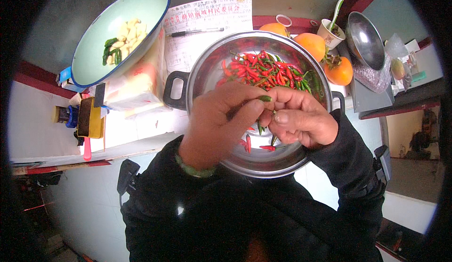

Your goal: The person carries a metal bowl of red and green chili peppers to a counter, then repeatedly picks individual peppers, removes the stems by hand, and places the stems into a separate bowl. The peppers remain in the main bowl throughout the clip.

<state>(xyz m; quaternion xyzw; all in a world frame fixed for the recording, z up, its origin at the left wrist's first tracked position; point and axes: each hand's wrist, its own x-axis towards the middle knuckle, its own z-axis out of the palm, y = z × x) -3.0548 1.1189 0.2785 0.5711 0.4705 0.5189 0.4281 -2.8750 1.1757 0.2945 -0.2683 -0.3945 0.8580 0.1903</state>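
- Left hand (221, 125), nearest my view, is closed in a pinch, thumb against forefinger, with a green chili (265, 98) between them.
- Right hand (301, 121) meets it fingertip to fingertip, thumb pressed on the curled forefinger; whether it grips the stem end I cannot tell from my end.
- Both hands stand over the steel pot (263, 173), so a slip of either pinch would probably just drop the chili inside. Pulling hard could tear the flesh instead, and I'd worry about juice on bare fingers.
- Below the fingers, a few loose chilies (248, 143) lie on the pot's near floor, apart from the main heap; a low wrist might sweep them about.
- Farther in, red chilies (252, 69) with some green ones are piled toward the far wall.
- I can't tell how much of the pot the table (167, 123) bears; if its near edge overhangs, a forearm leaning on it could tip it.
- Beyond, to the right, 3 persimmons crowd the rim; a shove of the pot might roll them.
- Far left, the enamel basin (92, 57) tilts beside a bag, holding pale cloves and green chilies; a knock could spill it.
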